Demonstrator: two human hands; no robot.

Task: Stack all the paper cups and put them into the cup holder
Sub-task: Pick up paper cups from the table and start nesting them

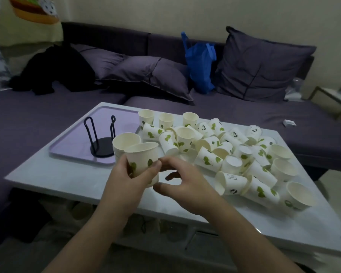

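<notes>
Two bare forearms reach in from below. The left hand (133,174) has its fingers wrapped round a white paper cup with green leaf prints (143,161), mouth up and tipped a little, lifted off the pale tabletop (63,174). A second plain-looking white cup (125,142) sits just behind it, touching or nearly so; I cannot tell whether the same hand carries it or whether the two are partly nested. The right hand (177,178) hovers beside the held cup, fingers loosely spread and curled, gripping nothing, probably about to steady it or fetch another.

Right of the held cup lies the heap of loose paper cups (224,152), some upright, most toppled, so nearly all the stacking looks undone. Just behind and left of the held cup stands the black wire cup holder with a round base (101,137), holding no cups, on a lilac rectangular tray (71,138), close enough to take a finished stack. Beyond all this runs a dark purple sofa (224,107) with a blue bag (200,64).
</notes>
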